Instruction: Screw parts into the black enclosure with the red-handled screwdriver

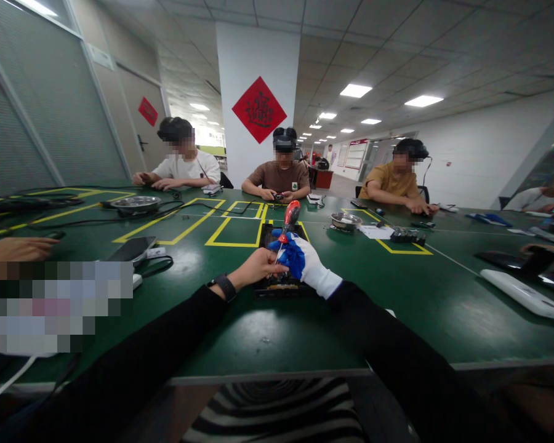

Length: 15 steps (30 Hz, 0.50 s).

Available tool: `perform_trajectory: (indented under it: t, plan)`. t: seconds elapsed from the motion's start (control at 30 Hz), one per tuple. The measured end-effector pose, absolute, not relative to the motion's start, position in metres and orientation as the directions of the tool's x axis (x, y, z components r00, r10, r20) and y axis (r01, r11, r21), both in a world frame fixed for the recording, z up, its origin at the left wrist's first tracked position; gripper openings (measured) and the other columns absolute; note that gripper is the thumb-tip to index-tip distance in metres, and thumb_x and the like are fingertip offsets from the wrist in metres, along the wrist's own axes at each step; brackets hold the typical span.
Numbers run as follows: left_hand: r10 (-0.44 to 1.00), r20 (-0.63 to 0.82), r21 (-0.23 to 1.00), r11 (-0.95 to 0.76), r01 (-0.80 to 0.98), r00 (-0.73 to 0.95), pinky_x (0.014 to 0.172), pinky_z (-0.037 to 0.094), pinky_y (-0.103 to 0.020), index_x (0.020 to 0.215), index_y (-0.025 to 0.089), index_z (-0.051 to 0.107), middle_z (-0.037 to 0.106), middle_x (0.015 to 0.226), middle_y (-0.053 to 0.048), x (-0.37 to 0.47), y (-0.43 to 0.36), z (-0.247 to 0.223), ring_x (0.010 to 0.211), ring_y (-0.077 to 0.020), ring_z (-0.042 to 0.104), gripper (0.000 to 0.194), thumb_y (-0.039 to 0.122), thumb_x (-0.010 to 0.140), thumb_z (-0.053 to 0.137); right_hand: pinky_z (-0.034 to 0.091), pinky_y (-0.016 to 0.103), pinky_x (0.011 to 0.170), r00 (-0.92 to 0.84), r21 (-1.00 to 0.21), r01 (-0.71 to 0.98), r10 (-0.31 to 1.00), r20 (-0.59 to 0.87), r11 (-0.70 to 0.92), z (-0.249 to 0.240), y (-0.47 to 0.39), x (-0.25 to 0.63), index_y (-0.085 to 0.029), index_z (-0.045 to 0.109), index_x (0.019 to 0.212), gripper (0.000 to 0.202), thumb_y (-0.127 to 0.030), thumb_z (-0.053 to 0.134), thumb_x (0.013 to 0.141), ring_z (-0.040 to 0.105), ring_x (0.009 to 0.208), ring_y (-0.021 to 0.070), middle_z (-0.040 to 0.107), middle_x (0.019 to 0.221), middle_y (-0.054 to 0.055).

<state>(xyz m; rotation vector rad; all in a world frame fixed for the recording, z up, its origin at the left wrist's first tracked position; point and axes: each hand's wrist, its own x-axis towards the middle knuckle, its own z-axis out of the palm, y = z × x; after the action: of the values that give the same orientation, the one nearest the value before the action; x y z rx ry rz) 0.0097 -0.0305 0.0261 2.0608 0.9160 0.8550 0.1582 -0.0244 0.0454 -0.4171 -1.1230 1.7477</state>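
A black device with an open casing (281, 290) lies on the green table in front of me. Over it, my right hand (302, 257), in a white glove with blue palm and fingers, is closed around a screwdriver with a red and grey handle (292, 215). The handle points up and the thin shaft slants down to the left. My left hand (257, 267), bare and with a black watch at the wrist, has its fingers pinched together at the shaft's lower part. The screwdriver's tip and anything small between the left fingers are hidden.
Yellow tape marks the green table (231, 329). Metal bowls (346, 220) (137, 203) stand farther back on both sides. A black phone (135, 248) and cables lie left; a white device (521, 294) lies right. Several people sit around; another person's hand (21, 249) rests at far left.
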Motion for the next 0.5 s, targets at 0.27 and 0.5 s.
perform_trajectory:
  t: [0.27,0.5]
  plan:
    - [0.800,0.277,0.794,-0.503,0.342,0.532,0.040,0.030,-0.018,0.052,0.010,0.054,0.050,0.047,0.002,0.0091,-0.0311,0.0258,0.039,-0.0052,0.040,0.042,0.048,0.067,0.062,0.049,0.022,0.049,-0.335,-0.824,-0.566,0.910,0.246,0.015,0.0418,-0.0255,0.1487,-0.020,0.049,0.083,0.029,-0.032,0.070,0.067,0.059,0.053,0.0100,0.063,0.068,-0.003]
    - [0.807,0.278,0.791,-0.500,0.353,0.521,0.041,0.029,-0.018,0.051,0.010,0.053,0.050,0.046,0.002,0.0075,-0.0303,0.0244,0.039,-0.0050,0.039,0.042,0.048,0.067,0.063,0.049,0.022,0.050,-0.466,-0.839,-0.535,0.863,0.197,-0.097,0.0420,-0.0195,0.1553,-0.016,0.056,0.097,0.029,-0.036,0.058,0.077,0.061,0.056,0.0117,0.067,0.072,0.002]
